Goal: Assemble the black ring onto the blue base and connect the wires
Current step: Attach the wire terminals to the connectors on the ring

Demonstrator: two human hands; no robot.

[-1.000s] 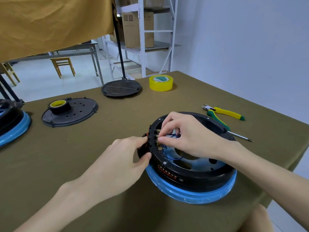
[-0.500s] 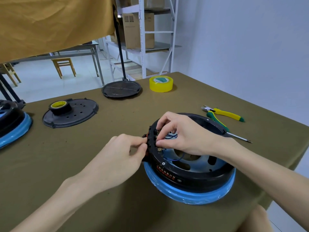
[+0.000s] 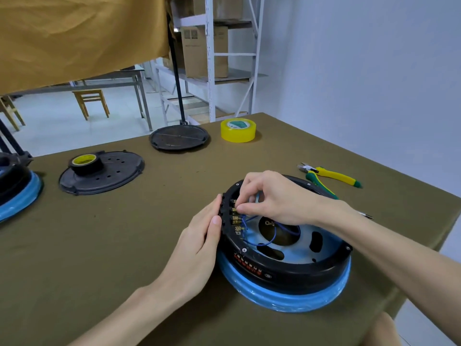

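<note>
The black ring (image 3: pixel 294 272) sits on the blue base (image 3: pixel 287 298) near the table's front right. Brass terminals (image 3: pixel 236 222) line the ring's inner left wall, and thin blue wires (image 3: pixel 264 242) loop from them across the base's inside. My right hand (image 3: pixel 277 198) reaches over the ring and pinches a wire end at an upper terminal. With straight fingers, my left hand (image 3: pixel 199 248) presses flat against the ring's outer left side.
Yellow-green pliers (image 3: pixel 331 176) lie beyond the ring, with a screwdriver tip (image 3: pixel 365 215) showing past my right wrist. A yellow tape roll (image 3: pixel 238 129), a black round lid (image 3: pixel 178 137), a black plate with a tape roll (image 3: pixel 99 168) and a second blue-based unit (image 3: pixel 17 193) stand further back.
My left hand has stopped pinching at the ring's edge and now lies flat against its outer side. My right hand has lifted slightly, uncovering the terminals and blue wires.
</note>
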